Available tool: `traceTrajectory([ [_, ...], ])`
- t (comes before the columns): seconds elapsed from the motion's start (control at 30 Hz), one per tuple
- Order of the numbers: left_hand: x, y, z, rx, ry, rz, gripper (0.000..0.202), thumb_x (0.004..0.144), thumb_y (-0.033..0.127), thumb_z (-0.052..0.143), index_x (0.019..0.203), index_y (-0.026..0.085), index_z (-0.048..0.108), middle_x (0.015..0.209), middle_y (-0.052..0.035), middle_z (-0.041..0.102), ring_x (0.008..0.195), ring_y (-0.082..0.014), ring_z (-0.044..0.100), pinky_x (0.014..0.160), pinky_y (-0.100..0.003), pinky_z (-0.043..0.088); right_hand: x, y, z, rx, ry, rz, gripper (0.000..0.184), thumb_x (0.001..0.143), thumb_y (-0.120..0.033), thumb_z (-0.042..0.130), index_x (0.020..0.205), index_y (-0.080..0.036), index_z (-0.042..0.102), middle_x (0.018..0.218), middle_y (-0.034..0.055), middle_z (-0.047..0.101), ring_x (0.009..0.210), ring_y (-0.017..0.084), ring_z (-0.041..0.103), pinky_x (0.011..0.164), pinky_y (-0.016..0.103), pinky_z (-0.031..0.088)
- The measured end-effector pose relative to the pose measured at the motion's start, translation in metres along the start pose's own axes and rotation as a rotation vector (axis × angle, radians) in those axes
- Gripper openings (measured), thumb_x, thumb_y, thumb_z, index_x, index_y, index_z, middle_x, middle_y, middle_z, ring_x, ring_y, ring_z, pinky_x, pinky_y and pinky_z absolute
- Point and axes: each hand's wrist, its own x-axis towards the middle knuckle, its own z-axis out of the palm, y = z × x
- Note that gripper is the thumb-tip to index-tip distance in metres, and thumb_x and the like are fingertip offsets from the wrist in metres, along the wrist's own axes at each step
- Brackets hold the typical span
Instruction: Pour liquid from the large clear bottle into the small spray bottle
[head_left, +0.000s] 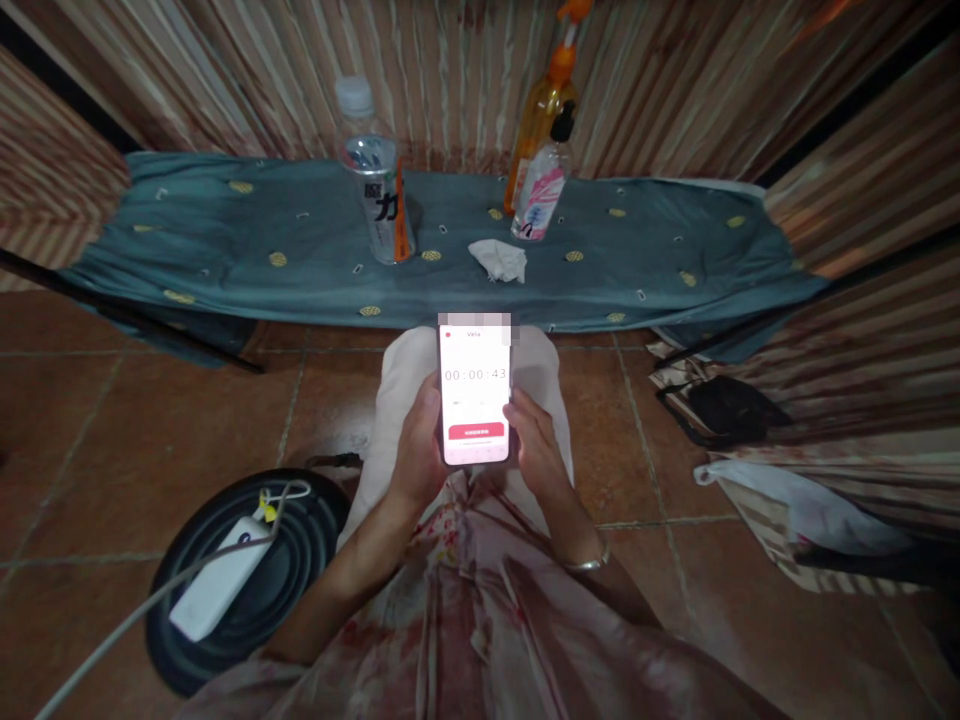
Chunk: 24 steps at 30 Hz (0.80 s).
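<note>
A smartphone is held upright over my lap, its bright screen showing a timer at 00:00:43 and a red button. My left hand grips its left edge, the thumb along the side. On the other edge, my right hand is closed around the phone with the thumb at the screen's side. The fingers behind the phone are hidden. Beyond it, a crumpled white tissue lies on a teal cloth with yellow pineapple prints.
On the cloth stand a clear drink bottle, an orange pump bottle and a small clear bottle with a black cap. At lower left, a white power bank with a cable lies on a black round base. A plastic bag lies right.
</note>
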Motion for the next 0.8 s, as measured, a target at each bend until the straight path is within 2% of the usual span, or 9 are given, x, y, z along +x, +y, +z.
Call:
traceTrajectory([
  [0.13,0.003,0.0,0.0,0.004,0.039,0.004,0.057,0.091,0.075,0.074,0.12,0.026,0.076,0.119,-0.0061,0.083,0.109,-0.0293,0.08,0.092,-0.04,0.066,0.001,0.008,-0.006,0.047,-0.008,0.032,0.03,0.094,-0.041,0.061,0.11,-0.024,0.079,0.113,0.0032,0.084,0.113,0.026,0.075,0.103,0.036,0.058],
  [0.27,0.012,-0.002,0.001,0.04,0.065,0.067,0.054,0.092,0.073,0.073,0.119,0.026,0.076,0.12,-0.0063,0.083,0.11,-0.0274,0.079,0.093,-0.037,0.064,-0.001,0.022,-0.014,0.078,0.013,0.096,0.035,0.092,-0.045,0.065,0.116,-0.024,0.081,0.12,0.0043,0.084,0.121,0.026,0.075,0.107,0.036,0.058],
  [0.4,0.023,-0.001,0.01,0.037,0.087,0.096,0.057,0.093,0.075,0.071,0.119,0.025,0.076,0.119,-0.0068,0.083,0.11,-0.0272,0.079,0.093,-0.037,0.063,-0.004,0.034,-0.021,0.057,0.135,0.189,0.035,0.087,-0.05,0.071,0.11,-0.025,0.082,0.117,0.0043,0.085,0.118,0.027,0.075,0.106,0.039,0.059],
  [0.5,0.031,0.001,0.016,0.061,0.11,0.109,0.058,0.092,0.076,0.071,0.121,0.026,0.077,0.123,-0.0057,0.082,0.113,-0.0266,0.078,0.095,-0.037,0.062,-0.003,0.032,-0.024,0.061,0.164,0.198,0.028,0.086,-0.049,0.073,0.097,-0.025,0.081,0.103,0.0029,0.083,0.103,0.025,0.074,0.096,0.038,0.063],
  [0.63,0.038,0.001,0.022,0.1,0.09,0.133,0.059,0.092,0.079,0.069,0.118,0.026,0.076,0.117,-0.0063,0.081,0.112,-0.0274,0.077,0.095,-0.038,0.062,0.003,0.016,-0.025,0.069,0.013,0.129,0.025,0.09,-0.045,0.066,0.077,-0.026,0.073,0.079,0.0001,0.074,0.079,0.022,0.066,0.073,0.031,0.062],
  [0.8,0.042,-0.002,0.025,0.095,0.101,0.122,0.059,0.092,0.079,0.07,0.119,0.026,0.075,0.121,-0.0069,0.08,0.114,-0.0287,0.076,0.096,-0.04,0.062,0.01,0.008,-0.026,0.056,-0.003,0.125,0.029,0.092,-0.047,0.065,0.071,-0.027,0.065,0.072,-0.0014,0.066,0.073,0.02,0.061,0.068,0.03,0.059],
])
